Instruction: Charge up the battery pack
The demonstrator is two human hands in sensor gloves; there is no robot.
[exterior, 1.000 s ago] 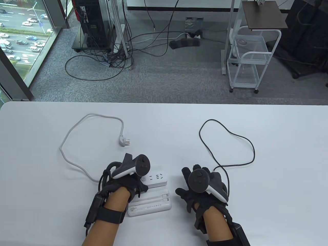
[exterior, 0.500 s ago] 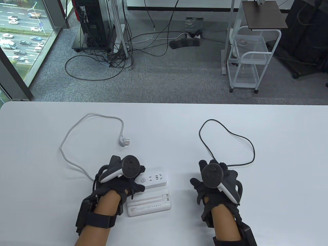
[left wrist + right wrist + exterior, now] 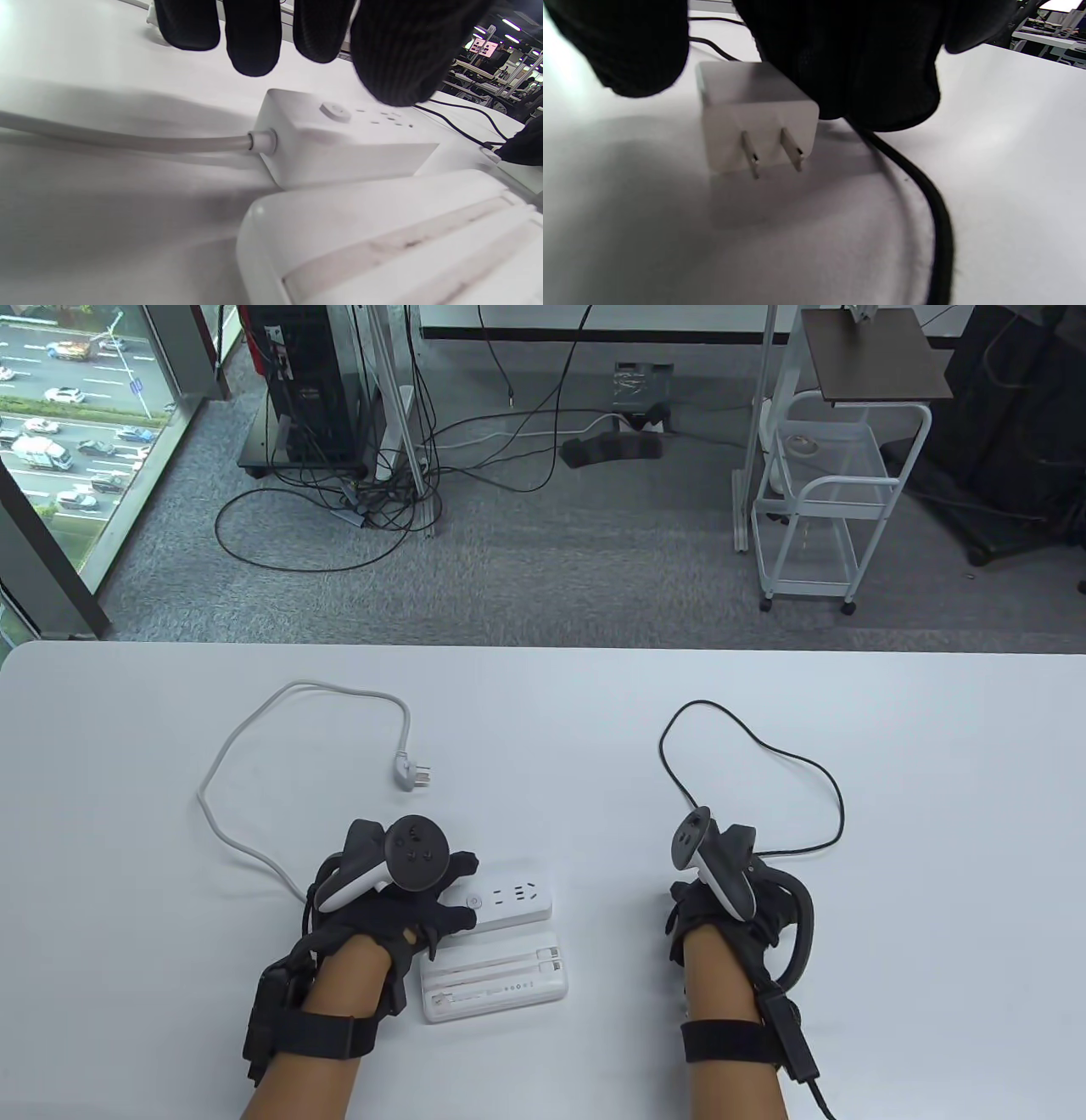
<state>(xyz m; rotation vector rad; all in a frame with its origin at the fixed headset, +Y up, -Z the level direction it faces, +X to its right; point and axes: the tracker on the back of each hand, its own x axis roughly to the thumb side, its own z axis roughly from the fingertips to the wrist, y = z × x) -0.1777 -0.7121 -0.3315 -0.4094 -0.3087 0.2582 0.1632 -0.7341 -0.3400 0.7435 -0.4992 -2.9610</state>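
The white battery pack lies flat near the table's front, just in front of the white power strip. My left hand rests spread on the strip's left end; in the left wrist view its fingertips sit over the strip, with the pack below. My right hand is turned on its side over the white charger adapter. The adapter sits on the table with its two prongs showing, and my fingers wrap its far side. Its black cable loops behind.
The strip's grey cord curves left and back to its loose plug lying on the white table. The black cable runs close to the adapter's right. Beyond the table's far edge are floor, cables and a white cart.
My right hand moved right and back, turned on its side and closed around the charger adapter. My left hand shifted slightly left and settled on the strip's left end.
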